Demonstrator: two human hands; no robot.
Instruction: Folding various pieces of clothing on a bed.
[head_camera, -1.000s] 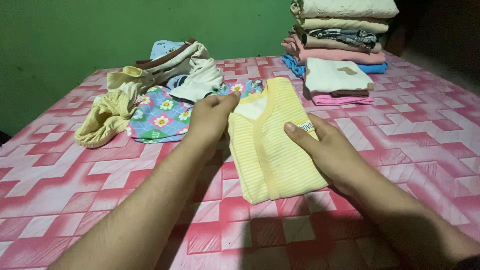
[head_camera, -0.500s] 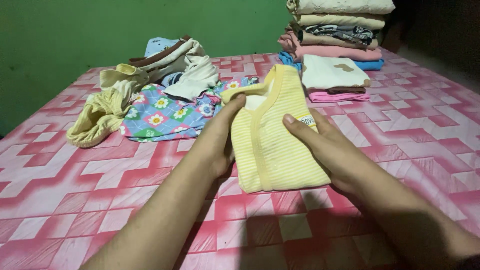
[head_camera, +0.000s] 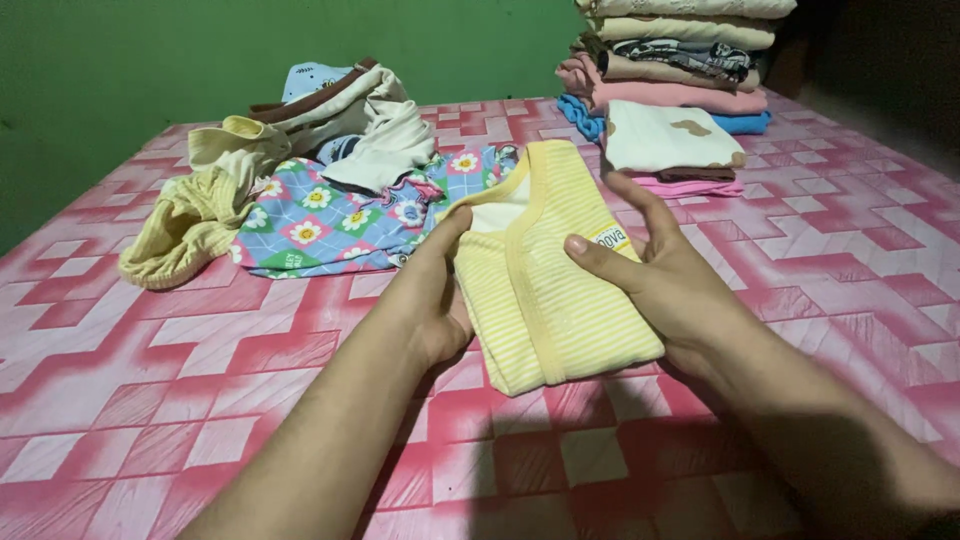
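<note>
Crumpled yellow ribbed cloth (head_camera: 190, 225) and a flowered blue garment (head_camera: 340, 215) wait at my left. My left hand (head_camera: 430, 295) and right hand (head_camera: 665, 285) grip the folded yellow striped baby shirt (head_camera: 545, 290) on the pink patterned sheet (head_camera: 150, 380), fingers closed on its edges. I judge the fold nearly finished; next calls for lifting it flat toward the folded stack (head_camera: 670, 150).

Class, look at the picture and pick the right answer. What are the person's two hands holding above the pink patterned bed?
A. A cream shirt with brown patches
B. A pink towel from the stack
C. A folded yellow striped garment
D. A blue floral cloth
C: the left hand and the right hand grip the two sides of the folded yellow striped garment, while the floral cloth lies untouched behind.
</note>
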